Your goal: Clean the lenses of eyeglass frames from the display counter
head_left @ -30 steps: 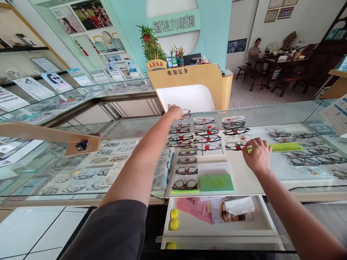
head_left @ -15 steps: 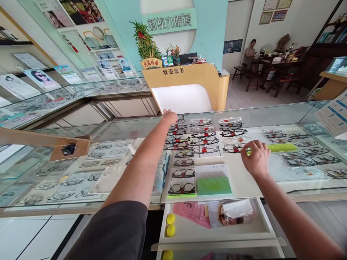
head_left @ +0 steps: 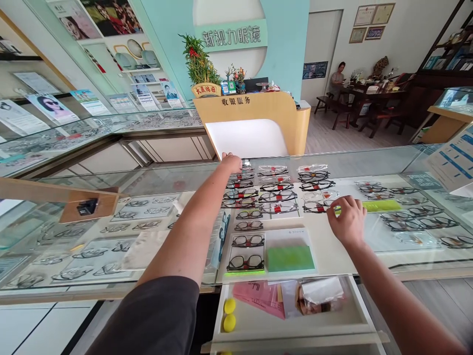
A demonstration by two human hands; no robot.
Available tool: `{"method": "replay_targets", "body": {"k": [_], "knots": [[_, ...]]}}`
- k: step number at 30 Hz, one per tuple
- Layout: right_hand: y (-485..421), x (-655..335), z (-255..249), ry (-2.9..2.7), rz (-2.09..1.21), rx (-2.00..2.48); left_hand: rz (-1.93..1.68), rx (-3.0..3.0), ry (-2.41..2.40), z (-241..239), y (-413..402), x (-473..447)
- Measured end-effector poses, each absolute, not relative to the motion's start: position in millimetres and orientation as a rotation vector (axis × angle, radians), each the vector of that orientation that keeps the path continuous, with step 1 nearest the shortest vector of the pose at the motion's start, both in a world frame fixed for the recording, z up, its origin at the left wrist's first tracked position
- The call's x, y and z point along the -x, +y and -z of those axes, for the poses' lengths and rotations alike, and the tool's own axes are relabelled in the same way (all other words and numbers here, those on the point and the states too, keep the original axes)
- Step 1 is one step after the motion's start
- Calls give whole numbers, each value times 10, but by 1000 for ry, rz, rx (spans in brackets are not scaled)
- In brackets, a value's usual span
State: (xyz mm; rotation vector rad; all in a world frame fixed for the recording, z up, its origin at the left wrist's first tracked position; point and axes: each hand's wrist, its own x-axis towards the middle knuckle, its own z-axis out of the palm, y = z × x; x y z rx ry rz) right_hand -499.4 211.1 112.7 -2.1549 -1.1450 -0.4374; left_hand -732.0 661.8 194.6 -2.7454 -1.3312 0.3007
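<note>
I stand behind a glass display counter (head_left: 369, 158) in an eyewear shop. My left hand (head_left: 232, 162) reaches to the far edge of a white tray (head_left: 328, 249) and is closed around a pair of glasses in the top left row. Rows of dark-framed glasses (head_left: 275, 190) with red tags fill the tray's far half. My right hand (head_left: 345, 220) rests with curled fingers by a green strip (head_left: 380, 205) and a pair of glasses at the tray's right side. A green pad (head_left: 290, 258) lies near the front.
An open drawer (head_left: 295, 320) below holds yellow balls (head_left: 229, 314), pink paper and a plastic bag. More glasses lie under the glass left and right. A wooden cashier desk (head_left: 254, 118) stands beyond. A person sits at a dark table (head_left: 373, 96) at the back right.
My head has tilted and shifted slightly, so the scene sits a little lower. Both hands stay almost where they were; the left has drawn back slightly.
</note>
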Motion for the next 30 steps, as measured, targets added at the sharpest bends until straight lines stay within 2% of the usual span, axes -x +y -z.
{"method": "replay_targets", "body": {"k": [12, 30], "knots": [[2124, 4993, -1119, -1159, 442, 2158, -106, 2832, -1440, -2022, 6694, 7233], [2132, 4994, -1158, -1143, 402, 2176, -125, 2804, -1350, -1816, 6703, 7046]]}}
